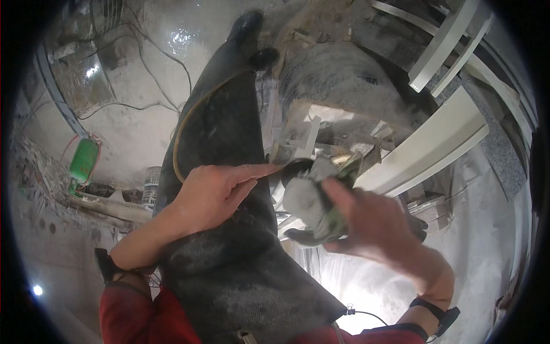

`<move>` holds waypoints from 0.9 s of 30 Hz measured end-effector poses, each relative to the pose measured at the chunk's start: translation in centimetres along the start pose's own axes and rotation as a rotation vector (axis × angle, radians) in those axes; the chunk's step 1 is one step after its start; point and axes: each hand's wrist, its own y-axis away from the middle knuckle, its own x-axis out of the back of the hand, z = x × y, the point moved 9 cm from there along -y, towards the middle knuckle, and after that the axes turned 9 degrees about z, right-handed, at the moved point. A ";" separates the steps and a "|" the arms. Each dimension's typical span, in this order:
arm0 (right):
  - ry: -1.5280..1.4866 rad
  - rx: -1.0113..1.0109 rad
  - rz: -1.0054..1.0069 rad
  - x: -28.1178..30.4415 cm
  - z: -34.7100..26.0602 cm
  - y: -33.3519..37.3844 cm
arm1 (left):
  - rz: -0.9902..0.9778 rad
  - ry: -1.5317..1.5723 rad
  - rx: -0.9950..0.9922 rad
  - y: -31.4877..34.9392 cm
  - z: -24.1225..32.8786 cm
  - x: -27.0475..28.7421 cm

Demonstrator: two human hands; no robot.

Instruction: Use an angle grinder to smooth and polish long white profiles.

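Observation:
My right hand is wrapped round a dusty green hand-held power tool, which looks like an angle grinder. Grey-white material, perhaps cloth or caked dust, covers its front. A dark round part shows at its far left end. My left hand holds nothing; its index finger stretches right, with the tip at or just short of that dark part. The thumb stands apart below. Just beyond the tool, a narrow white strip points away from me. The right hand is slightly blurred.
A long cream-coloured moulded piece lies to the right, with more white strips at the far right. A dark, dusty apron covers my lap and leg. At the left are a green bottle-shaped object, a can and loose cables.

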 end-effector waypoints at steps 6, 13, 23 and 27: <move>-0.194 0.075 0.276 3.5 2.2 0.1 | 0.015 -0.010 -0.028 0.6 0.0 -0.5; -0.481 -0.324 0.204 6.1 11.4 -6.0 | 0.021 -0.020 -0.060 0.6 0.7 -0.5; -0.654 -0.205 0.222 5.3 8.2 -2.7 | 0.037 -0.061 -0.036 1.1 0.7 -0.3; -0.688 -0.100 0.266 3.8 6.3 -1.5 | 0.089 -0.045 -0.106 1.2 0.5 -0.2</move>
